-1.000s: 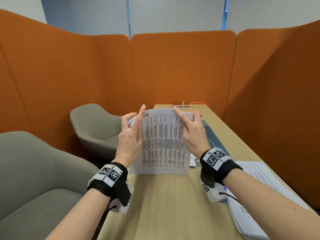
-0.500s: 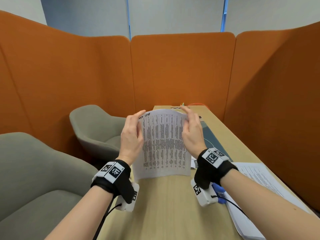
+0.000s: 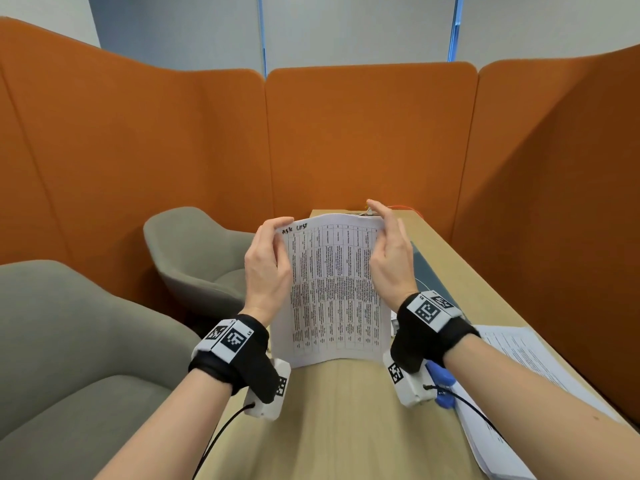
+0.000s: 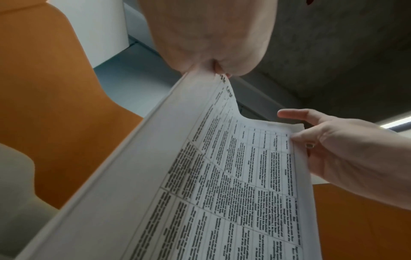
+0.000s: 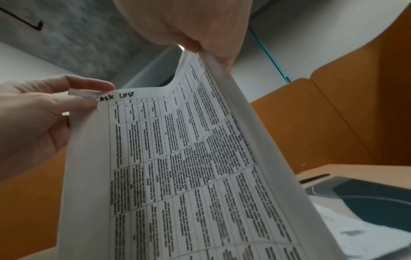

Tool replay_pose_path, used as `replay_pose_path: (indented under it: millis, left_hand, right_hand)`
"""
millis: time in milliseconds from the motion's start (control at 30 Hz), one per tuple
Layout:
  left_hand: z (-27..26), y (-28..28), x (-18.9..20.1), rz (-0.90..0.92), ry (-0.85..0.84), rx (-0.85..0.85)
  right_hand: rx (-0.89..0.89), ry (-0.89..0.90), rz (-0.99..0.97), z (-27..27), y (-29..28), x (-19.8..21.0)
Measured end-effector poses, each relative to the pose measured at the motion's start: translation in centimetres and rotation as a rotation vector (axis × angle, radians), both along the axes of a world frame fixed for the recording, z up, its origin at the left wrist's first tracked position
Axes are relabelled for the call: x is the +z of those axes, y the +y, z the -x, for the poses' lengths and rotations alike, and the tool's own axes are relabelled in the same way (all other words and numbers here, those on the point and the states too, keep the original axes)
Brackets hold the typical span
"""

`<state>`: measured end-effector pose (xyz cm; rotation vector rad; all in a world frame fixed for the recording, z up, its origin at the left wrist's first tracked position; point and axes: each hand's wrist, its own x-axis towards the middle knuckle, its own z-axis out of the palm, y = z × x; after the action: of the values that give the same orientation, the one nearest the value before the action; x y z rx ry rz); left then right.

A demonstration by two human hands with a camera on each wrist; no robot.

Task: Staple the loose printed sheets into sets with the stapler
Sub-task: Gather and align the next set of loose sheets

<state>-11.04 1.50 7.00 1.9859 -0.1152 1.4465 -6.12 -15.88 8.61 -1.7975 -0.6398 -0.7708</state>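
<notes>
A thin bundle of printed sheets (image 3: 334, 289) with a table of text and a handwritten heading stands upright, its bottom edge at the wooden table (image 3: 346, 427). My left hand (image 3: 277, 233) pinches its upper left corner, and the left wrist view shows that pinch from below (image 4: 213, 70). My right hand (image 3: 379, 220) holds the upper right edge, thumb in front, index finger raised above the corner. The sheets (image 5: 177, 158) bow slightly between both hands. A blue stapler (image 3: 440, 379) lies on the table, mostly hidden behind my right wrist.
A stack of printed paper (image 3: 519, 368) lies at the table's right edge under my right forearm. A dark mat (image 3: 427, 268) lies farther back. Orange partition walls (image 3: 370, 140) enclose the table; two grey armchairs (image 3: 197, 261) stand to the left.
Both hands moved from spread fingers over the top edge to gripping the upper corners. The bundle has straightened and come down a little toward the table.
</notes>
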Motion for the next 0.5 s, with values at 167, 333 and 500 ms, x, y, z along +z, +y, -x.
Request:
replay_pose_path:
  millis: [167, 333, 500]
  left_hand:
    - [0.0, -0.2, -0.2, 0.052, 0.030, -0.006]
    - [0.2, -0.4, 0.0, 0.093, 0.071, -0.029]
    - [0.4, -0.9, 0.5, 0.108, 0.068, -0.031]
  right_hand:
    - [0.051, 0.086, -0.094, 0.4, 0.1, -0.4]
    - [0.109, 0.408, -0.240, 0.4, -0.4, -1.3]
    - [0.133, 0.431, -0.231, 0.3, -0.1, -1.5]
